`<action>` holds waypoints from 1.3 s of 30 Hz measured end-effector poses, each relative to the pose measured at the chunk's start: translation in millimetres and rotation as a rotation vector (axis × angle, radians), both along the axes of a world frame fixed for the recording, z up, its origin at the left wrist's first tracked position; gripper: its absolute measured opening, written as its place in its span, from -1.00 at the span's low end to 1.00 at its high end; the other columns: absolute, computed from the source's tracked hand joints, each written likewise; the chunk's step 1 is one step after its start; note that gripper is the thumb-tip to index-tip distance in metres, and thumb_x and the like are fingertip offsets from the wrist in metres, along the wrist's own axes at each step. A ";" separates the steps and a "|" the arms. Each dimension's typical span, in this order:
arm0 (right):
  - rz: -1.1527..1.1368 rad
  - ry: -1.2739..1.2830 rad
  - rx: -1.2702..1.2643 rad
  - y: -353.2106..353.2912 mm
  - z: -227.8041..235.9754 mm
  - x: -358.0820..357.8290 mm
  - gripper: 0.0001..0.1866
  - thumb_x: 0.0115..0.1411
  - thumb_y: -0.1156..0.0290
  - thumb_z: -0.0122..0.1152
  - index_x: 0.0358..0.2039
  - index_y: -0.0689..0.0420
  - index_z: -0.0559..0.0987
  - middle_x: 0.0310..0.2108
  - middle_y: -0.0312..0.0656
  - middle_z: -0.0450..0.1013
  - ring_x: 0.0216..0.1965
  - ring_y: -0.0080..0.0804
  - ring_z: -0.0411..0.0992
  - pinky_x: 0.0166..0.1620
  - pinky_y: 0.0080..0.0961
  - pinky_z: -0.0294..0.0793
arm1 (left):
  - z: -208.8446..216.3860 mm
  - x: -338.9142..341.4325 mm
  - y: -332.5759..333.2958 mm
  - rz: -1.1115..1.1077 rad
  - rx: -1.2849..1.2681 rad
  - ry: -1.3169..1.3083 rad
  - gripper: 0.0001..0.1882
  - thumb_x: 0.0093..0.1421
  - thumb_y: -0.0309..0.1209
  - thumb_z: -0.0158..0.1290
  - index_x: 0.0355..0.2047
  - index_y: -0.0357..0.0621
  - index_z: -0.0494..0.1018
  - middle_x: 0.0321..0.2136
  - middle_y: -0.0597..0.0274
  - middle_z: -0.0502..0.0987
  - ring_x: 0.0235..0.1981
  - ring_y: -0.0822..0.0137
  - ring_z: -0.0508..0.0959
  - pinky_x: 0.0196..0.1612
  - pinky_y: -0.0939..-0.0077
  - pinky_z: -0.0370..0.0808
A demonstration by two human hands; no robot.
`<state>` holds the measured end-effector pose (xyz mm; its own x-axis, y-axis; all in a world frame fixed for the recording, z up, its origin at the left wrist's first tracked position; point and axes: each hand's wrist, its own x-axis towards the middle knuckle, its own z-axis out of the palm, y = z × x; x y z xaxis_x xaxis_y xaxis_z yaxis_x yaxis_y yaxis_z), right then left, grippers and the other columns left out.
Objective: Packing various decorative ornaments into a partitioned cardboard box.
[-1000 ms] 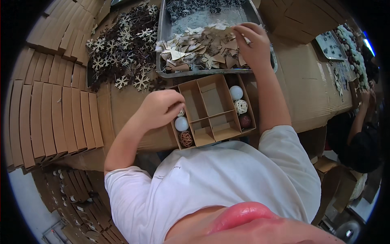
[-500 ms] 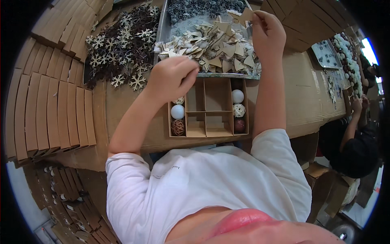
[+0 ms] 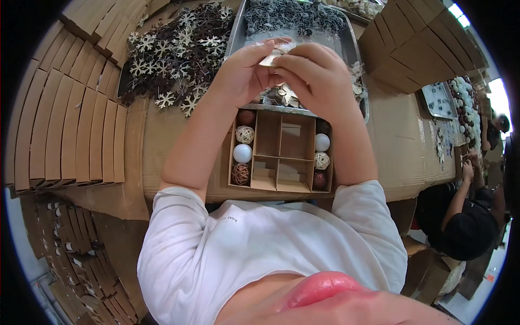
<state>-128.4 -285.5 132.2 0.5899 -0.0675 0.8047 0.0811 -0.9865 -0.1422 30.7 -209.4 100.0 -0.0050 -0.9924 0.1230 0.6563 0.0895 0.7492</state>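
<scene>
Over the front of the metal tray [image 3: 355, 50], the right hand [image 3: 319, 73] pinches a pale wooden piece [image 3: 268, 59] in its bent fingertips, while the left hand [image 3: 246, 70] curls half-closed against it, whether gripping I cannot tell. Below them sits a divided cardboard box [image 3: 298, 135], balls [image 3: 242, 153] lining its two outer columns. Left of the tray lie heaped wooden snowflakes [image 3: 167, 99], beside stacked cardboard boxes [image 3: 76, 132].

You've a pale tan piece [image 3: 269, 59], brown box [image 3: 297, 142], white ball [image 3: 242, 153], maroon ball [image 3: 320, 180], cream lattice-patterned ball [image 3: 245, 134], silver tray [image 3: 345, 39], cream snowflakes [image 3: 209, 41]; your shirt [image 3: 303, 238], white.
</scene>
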 end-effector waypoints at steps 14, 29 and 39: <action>0.159 0.022 0.657 -7.1 -14.7 9.6 -0.79 0.15 0.44 0.17 -0.19 0.18 0.59 -0.27 -0.18 0.51 -0.24 -0.41 0.47 -0.14 -0.51 0.45 | 17.8 -3.3 30.7 0.272 -0.091 -1.216 -0.73 0.26 -0.45 -0.04 -0.05 -0.24 0.34 -0.34 0.31 0.48 -0.37 0.56 0.43 -0.31 0.65 0.43; 0.173 -0.021 0.954 -2.5 -7.3 0.5 -0.78 0.26 0.38 0.06 -0.23 0.22 0.60 -0.62 -0.42 0.33 -0.56 -0.72 0.25 -0.47 -0.72 0.26 | 15.0 12.5 28.0 0.183 -0.157 -0.790 -0.82 0.28 -0.46 -0.09 -0.14 -0.23 0.38 -0.43 0.26 0.49 -0.39 0.47 0.48 -0.27 0.61 0.41; 0.262 -0.114 0.897 -15.0 -10.4 -2.6 -0.74 0.30 0.41 -0.04 -0.19 0.31 0.56 -0.45 -0.31 0.42 -0.42 -0.66 0.34 -0.33 -0.72 0.32 | 20.4 3.8 32.1 0.011 -0.310 -1.121 -0.78 0.14 -0.57 0.06 -0.17 -0.19 0.45 -0.15 0.15 0.41 -0.23 0.43 0.47 -0.17 0.57 0.41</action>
<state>-130.9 -300.5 121.9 0.5945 -0.5668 0.5704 0.3451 -0.4608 -0.8176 34.4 -177.3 120.4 -0.2566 -0.9212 0.2923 -0.3626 0.3721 0.8545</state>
